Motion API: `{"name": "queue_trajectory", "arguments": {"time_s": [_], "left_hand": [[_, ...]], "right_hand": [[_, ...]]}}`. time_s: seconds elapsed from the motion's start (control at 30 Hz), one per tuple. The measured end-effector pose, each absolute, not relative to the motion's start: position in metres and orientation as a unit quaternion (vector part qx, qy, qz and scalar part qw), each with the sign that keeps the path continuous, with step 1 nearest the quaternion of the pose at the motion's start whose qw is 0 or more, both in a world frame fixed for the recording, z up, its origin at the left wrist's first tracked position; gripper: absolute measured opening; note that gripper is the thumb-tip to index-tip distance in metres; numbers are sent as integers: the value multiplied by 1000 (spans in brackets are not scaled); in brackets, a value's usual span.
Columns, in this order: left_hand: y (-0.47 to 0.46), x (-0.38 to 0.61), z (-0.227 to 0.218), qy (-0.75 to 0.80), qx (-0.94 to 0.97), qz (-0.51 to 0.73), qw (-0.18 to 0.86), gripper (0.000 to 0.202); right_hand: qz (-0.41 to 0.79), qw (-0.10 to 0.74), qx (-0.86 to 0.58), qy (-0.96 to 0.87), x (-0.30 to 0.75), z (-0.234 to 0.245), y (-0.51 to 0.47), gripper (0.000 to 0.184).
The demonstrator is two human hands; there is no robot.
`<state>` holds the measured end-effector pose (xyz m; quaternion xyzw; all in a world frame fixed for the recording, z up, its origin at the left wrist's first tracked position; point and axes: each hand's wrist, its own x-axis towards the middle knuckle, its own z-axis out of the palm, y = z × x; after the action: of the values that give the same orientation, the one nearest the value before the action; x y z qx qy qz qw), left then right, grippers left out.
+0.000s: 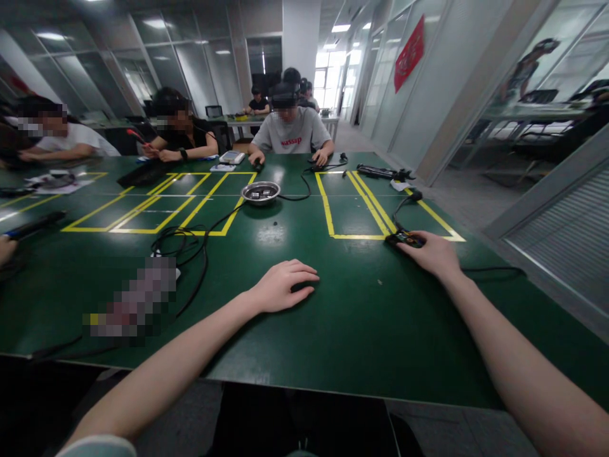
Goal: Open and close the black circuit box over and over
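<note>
My left hand (287, 285) rests on the green table (352, 343), fingers stretched out and the thumb apart, with nothing visible in it. Farther right, my right hand (435, 251) has its thumb and fingers closed round a small black device (403, 238) with coloured parts on top. This device is at the near edge of a yellow tape outline (361, 237); its underside and right end are hidden by my fingers. Just beyond it a short dark cable (398, 206) runs toward a black connector (415, 196).
A metal bowl (247, 195) holds several small silver cylinders. Black cables (205, 254) cross the table's left half beside a blurred-out object (136, 298). A dark folded tripod-like item (384, 172) lies at the far right. A person (291, 130) sits opposite; others sit at the left.
</note>
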<state>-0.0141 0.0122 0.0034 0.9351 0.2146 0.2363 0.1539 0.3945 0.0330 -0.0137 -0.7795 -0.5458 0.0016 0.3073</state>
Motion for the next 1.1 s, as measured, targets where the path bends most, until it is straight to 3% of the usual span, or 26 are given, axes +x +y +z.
{"name": "queue_trajectory", "arguments": {"time_s": [0.1,0.27,0.37,0.6,0.77,1.1], "left_hand": [[12,-13,5,217,932,243,157,29],[6,-11,4,214,924,283,145,50],[2,-9,1,221,929,264,140,44],[3,-6,2,211,935,252,134,32],[6,-9,1,225,927,273,121,28],[11,-14,1,325,917,197,124,27]], "right_hand": [[79,291,-705,-642,350,-8,25,40],[232,267,-414,-839,266,2,-10,36],[269,238,-331,-873,238,6,-29,30],[181,209,-364,-889,242,11,-30,25],[98,191,-427,-878,241,8,-26,47],[90,153,-500,-848,231,7,-33,49]]}}
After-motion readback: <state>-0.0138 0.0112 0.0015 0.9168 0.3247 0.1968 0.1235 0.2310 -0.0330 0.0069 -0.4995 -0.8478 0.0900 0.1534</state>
